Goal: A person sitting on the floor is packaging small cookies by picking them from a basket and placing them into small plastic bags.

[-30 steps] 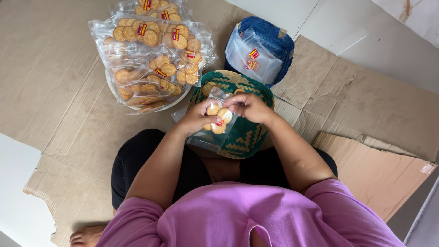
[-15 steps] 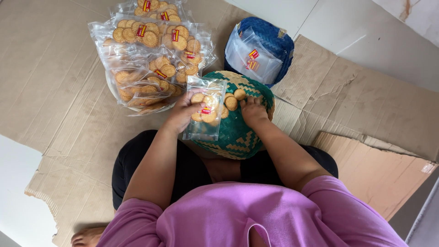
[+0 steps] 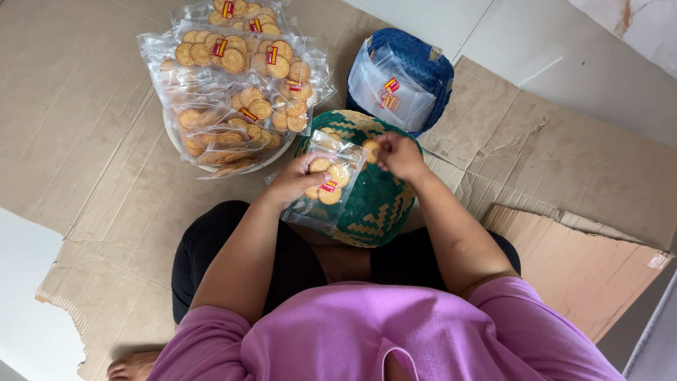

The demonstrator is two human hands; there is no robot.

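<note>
My left hand (image 3: 293,182) holds a clear plastic bag (image 3: 326,185) with a few round golden biscuits inside, its mouth turned to the right. My right hand (image 3: 399,155) pinches one round biscuit (image 3: 370,150) at the bag's opening. Both hands hover over a green woven basket (image 3: 377,204) that sits in front of my lap.
A pile of filled biscuit bags (image 3: 236,85) rests on a round tray at the upper left. A blue woven basket (image 3: 423,63) with empty clear bags (image 3: 391,88) stands behind the green one. Flattened cardboard (image 3: 84,127) covers the floor; white tiles (image 3: 564,42) lie beyond.
The bag has been pulled out of the green basket and held up in my left hand. My right hand has lifted a single biscuit to the bag's mouth.
</note>
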